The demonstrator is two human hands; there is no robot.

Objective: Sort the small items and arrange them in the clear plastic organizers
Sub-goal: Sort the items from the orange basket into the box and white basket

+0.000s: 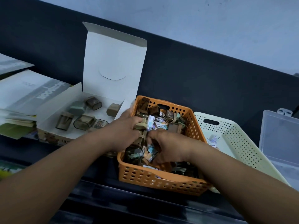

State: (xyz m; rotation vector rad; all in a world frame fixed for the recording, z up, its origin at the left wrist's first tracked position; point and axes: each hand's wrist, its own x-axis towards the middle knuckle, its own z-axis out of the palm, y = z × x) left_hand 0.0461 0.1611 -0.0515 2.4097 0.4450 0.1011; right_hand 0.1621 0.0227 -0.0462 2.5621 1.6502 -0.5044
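Both hands are in the orange basket (pixel 161 181) at centre, among small cases and packets (pixel 151 156). The left hand (pixel 127 128) grips a beige case (pixel 141 126). The right hand (pixel 168 146) curls down into the packets; whether it holds any cannot be told. The clear organizer (pixel 281 139) stands at right, beyond the cream basket (pixel 242 143).

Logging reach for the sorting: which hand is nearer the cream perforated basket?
Right. The right hand is inside the orange basket, toward the cream perforated basket on its right; the left hand, gripping a small container, is at the orange basket's left side, farther away.
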